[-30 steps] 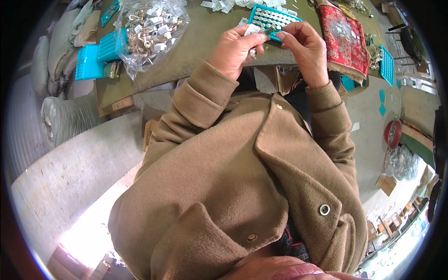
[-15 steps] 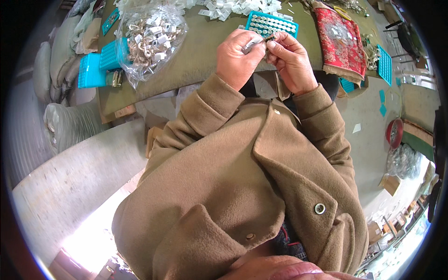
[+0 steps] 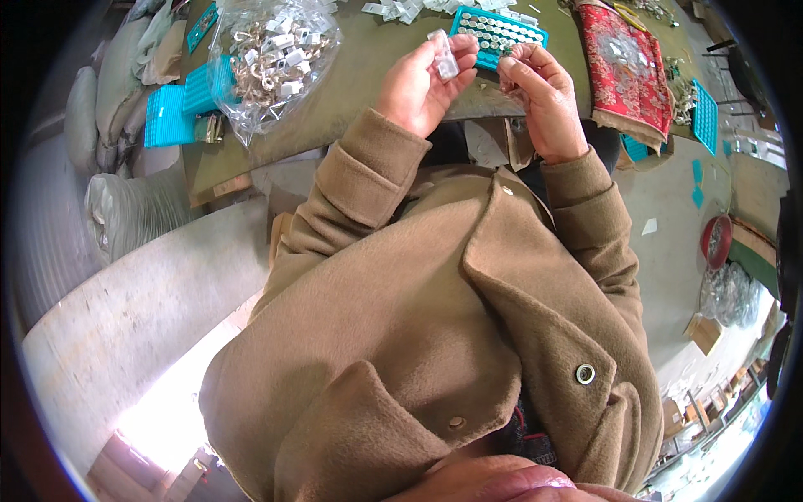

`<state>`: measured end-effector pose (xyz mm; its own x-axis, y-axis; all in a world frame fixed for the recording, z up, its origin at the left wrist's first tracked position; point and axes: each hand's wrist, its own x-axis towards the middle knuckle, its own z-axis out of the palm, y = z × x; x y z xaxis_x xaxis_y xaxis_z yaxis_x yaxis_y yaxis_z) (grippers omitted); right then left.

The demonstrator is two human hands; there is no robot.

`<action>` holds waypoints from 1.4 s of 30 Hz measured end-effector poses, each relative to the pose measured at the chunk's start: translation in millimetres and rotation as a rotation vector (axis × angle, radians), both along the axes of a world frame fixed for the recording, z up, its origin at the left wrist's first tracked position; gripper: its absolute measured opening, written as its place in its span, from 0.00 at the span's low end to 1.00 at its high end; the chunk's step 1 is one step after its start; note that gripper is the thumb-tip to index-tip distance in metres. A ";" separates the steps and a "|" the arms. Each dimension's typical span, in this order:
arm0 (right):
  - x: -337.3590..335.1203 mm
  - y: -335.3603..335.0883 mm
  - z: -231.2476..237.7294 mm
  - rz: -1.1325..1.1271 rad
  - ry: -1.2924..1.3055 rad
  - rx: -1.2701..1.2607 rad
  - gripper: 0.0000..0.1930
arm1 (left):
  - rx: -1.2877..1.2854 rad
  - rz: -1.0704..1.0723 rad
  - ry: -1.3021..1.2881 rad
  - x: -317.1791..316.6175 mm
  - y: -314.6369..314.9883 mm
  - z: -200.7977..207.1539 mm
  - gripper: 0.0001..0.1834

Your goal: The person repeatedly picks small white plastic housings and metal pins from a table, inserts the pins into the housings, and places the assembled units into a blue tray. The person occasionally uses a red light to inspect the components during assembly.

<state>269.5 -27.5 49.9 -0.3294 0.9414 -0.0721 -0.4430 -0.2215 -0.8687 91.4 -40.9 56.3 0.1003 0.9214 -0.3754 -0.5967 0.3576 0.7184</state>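
Because the green worktable [image 3: 355, 79] gives you a broad surface at its near edge, work over it rather than over the gap on the near side, so that anything dropped is likely to land where you can recover it. Mind the red patterned cloth [image 3: 644, 102] to the right and the clear bag [image 3: 276, 75] of small white-ended pieces to the left; both lie well apart from your hands and are best left undisturbed. Treat the blue tray [image 3: 544, 38] with equal care: its rows of round white pieces lie just beyond your fingers, and a careless knuckle could unsettle them.

Your left hand [image 3: 422, 88] is turned palm up, its fingers loosely curled and bearing a clear plastic piece [image 3: 444, 58]; a light, even grip should serve better than a squeeze. Your right hand [image 3: 539, 92] has thumb and forefinger together, apparently pinching a small dark piece [image 3: 506, 52], too small to identify; grip it squarely by its edges. The clear piece lies along the left fingers, left of the tray and well apart from the right hand. The dark piece sits at the right fingertips, by the tray's near side; whether it touches the tray cannot be told.
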 end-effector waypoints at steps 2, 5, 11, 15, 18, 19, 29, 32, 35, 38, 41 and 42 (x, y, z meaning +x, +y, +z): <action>-2.6 -2.0 3.0 -0.037 -0.045 -0.005 0.03 | 0.034 0.006 0.114 3.1 -0.1 -0.3 0.20; -7.7 -9.3 8.7 -0.023 -0.028 -0.012 0.02 | 0.217 0.069 0.345 15.7 -3.6 -2.0 0.20; -15.0 -11.8 7.3 -0.092 -0.054 -0.048 0.02 | 0.306 0.116 0.345 32.1 -4.8 -5.6 0.20; -9.6 -6.4 2.1 -0.157 -0.056 -0.087 0.04 | 0.341 -0.009 0.269 23.8 -0.3 -8.1 0.16; -6.0 -2.9 0.8 -0.125 0.018 -0.088 0.04 | 0.364 -0.004 0.302 18.9 1.2 -10.1 0.15; -6.4 -3.0 0.7 -0.106 0.011 -0.063 0.04 | 0.387 0.008 0.312 17.6 1.6 -10.4 0.15; -12.3 -7.1 2.7 -0.138 -0.050 -0.009 0.03 | 0.364 0.078 0.224 19.6 1.3 -9.5 0.14; -10.4 -2.7 2.2 -0.098 -0.028 -0.017 0.03 | 0.503 0.123 0.449 23.2 0.0 -11.6 0.13; -9.7 -0.3 1.4 -0.090 -0.032 -0.022 0.03 | 0.595 0.117 0.632 23.2 -0.2 -13.3 0.13; -8.9 -0.5 0.7 -0.112 -0.090 -0.011 0.03 | 0.499 0.030 0.645 20.1 -1.4 -12.0 0.14; -8.7 -1.7 1.1 -0.101 -0.249 0.042 0.04 | 0.395 0.004 0.498 18.5 -1.2 -6.9 0.14; -8.7 -2.2 1.7 -0.089 -0.315 0.066 0.05 | 0.360 0.003 0.508 17.9 -1.7 -4.5 0.13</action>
<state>260.8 -29.7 51.6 -0.2169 0.9716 -0.0949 -0.1656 -0.1324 -0.9773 109.3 -42.6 51.7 -0.0121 0.9991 -0.0415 -0.1489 0.0392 0.9881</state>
